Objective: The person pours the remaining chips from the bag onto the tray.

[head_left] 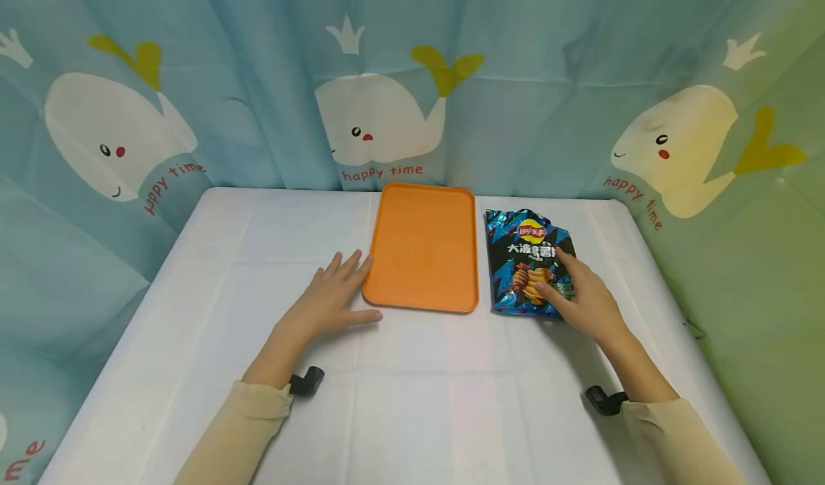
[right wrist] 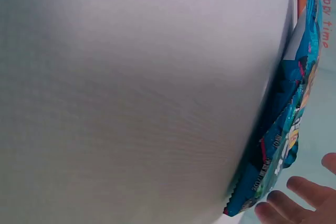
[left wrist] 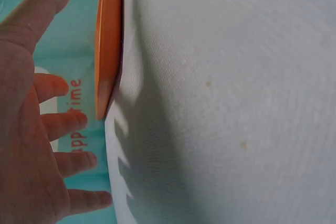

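Here's the right hand (head_left: 589, 306), thumb and forefinger well parted in a loose curve, clasping nothing, right over the lower right part of the chip bag (head_left: 515, 256); whether those fingertips actually touch the wrapper, I can't tell. The bag lies beneath the fingers and out to their left, blue and black, a yellow-and-red logo at its far end, pictured chips close by the thumb. Over to the left hand (head_left: 329, 299): fingers fanned wide, thumb well out to the side, nothing in its hold, palm raised above the surface with a shadow below it. Its fingertips are right at the near left corner of the orange tray (head_left: 428, 248); contact there, I can't call. That tray sits between the two hands, a narrow gap parting it from the bag. Back from the hands, beige sleeves (head_left: 238, 428) and a black mount (head_left: 308, 381) by each wrist. Under it all, the white table (head_left: 412, 406), and beyond its far edge a blue-green curtain (head_left: 258, 77) with printed whales and "happy time" in red.
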A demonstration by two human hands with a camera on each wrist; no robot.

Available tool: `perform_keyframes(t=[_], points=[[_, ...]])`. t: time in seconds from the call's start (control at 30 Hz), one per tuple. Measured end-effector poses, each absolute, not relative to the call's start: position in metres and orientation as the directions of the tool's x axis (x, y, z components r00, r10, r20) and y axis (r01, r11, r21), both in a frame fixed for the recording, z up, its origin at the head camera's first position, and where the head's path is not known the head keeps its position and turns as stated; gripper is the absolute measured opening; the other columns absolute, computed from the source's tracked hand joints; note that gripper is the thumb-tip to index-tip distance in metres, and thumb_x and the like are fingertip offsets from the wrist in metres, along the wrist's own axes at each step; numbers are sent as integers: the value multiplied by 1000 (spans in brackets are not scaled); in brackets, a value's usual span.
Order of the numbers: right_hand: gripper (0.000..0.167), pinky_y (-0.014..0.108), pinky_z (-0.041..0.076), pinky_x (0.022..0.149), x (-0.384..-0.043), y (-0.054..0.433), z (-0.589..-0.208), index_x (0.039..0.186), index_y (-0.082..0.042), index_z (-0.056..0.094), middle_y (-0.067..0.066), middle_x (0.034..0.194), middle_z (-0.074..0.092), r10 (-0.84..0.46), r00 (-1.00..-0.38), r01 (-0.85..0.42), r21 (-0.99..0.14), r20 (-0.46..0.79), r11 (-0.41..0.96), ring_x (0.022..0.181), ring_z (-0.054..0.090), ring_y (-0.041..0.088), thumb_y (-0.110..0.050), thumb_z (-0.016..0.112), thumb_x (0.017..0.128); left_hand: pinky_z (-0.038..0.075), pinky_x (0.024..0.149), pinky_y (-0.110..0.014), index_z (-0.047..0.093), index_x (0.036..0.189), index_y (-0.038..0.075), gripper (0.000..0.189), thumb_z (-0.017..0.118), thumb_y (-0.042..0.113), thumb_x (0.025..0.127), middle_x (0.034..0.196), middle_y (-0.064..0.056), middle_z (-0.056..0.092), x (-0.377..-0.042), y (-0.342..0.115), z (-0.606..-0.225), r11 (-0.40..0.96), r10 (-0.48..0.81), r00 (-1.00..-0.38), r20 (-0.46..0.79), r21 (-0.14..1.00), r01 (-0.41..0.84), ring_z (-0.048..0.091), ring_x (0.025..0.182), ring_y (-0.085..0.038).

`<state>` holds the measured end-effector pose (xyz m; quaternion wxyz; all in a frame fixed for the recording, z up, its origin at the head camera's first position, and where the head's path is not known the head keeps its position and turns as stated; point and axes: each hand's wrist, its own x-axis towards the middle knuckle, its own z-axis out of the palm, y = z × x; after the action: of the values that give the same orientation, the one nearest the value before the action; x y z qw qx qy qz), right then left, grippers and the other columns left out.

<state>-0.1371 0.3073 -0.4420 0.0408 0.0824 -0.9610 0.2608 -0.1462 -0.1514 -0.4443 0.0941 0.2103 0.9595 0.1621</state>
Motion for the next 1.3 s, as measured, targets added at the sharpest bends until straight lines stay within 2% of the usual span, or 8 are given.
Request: perform_keyframes(t=[0.23,0.63,0.9,1.07,1.3], points=[[84,70,31,105,-137,316,-449,155,0,30,34,149,39,-81,-994,-104,-510,67,854,136,36,54,-48,64,95,10,106,-81,20,161,16,103,62,70,84,167,-15,15,-148,-150,-449,877,396,-904,-162,359,320,8,150,-50],[86,72,28,105,-142,326,-451,157,-2,24,34,155,29,-15,-999,12,-566,-42,824,139,28,58,-46,65,96,11,102,-84,20,161,23,94,58,68,89,167,-15,13,-152,-153,-452,876,385,-908,-167,376,302,5,150,-51],[84,70,39,99,-146,327,-452,159,-6,19,35,154,30,45,-995,92,-600,-92,794,129,40,61,-45,60,98,13,99,-86,21,161,23,90,59,64,91,166,-17,14,-152,-152,-448,879,383,-904,-188,374,295,6,149,-52],[82,68,41,99,-151,330,-451,160,-7,16,37,151,34,92,-991,136,-677,-100,724,130,42,59,-43,58,100,13,97,-87,21,161,22,90,60,62,91,166,-19,15,-155,-152,-446,886,376,-907,-188,358,294,6,149,-53],[76,66,41,101,-156,331,-452,159,-6,20,36,148,39,143,-987,150,-765,-76,626,131,44,55,-37,58,101,12,97,-88,21,161,22,90,59,64,91,166,-18,14,-159,-151,-448,895,358,-910,-207,352,272,7,149,-53]])
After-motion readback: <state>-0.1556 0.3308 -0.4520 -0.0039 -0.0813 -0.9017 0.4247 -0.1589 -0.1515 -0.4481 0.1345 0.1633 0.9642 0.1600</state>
